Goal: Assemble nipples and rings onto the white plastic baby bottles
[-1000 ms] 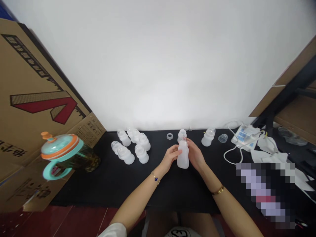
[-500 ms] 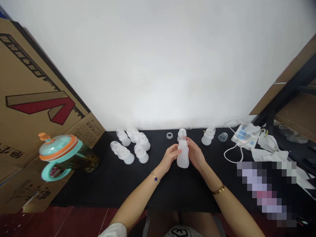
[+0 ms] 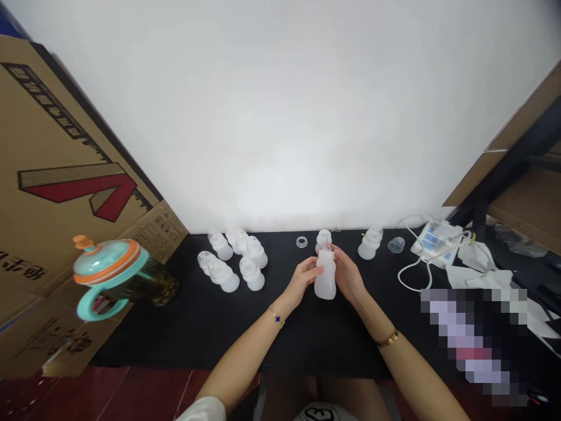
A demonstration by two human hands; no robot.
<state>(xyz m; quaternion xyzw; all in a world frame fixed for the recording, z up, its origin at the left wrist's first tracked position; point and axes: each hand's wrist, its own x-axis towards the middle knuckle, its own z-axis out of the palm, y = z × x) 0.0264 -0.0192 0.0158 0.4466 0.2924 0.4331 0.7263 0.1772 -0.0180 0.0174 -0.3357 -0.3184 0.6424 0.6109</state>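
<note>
Unchanged: baby bottle [image 3: 325,279] still between both hands' fingers [image 3: 311,268].

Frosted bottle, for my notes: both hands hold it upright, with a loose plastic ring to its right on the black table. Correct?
No: the head view shows the plastic ring left of the frosted bottle. The left hand and right hand hold it upright.

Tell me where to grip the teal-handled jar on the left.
Grip the teal handle of the jar, coming from the near side. Its open loop faces the viewer and stands out from the dark body, leaving room for fingers; the smooth domed lid offers a poorer hold.
</note>
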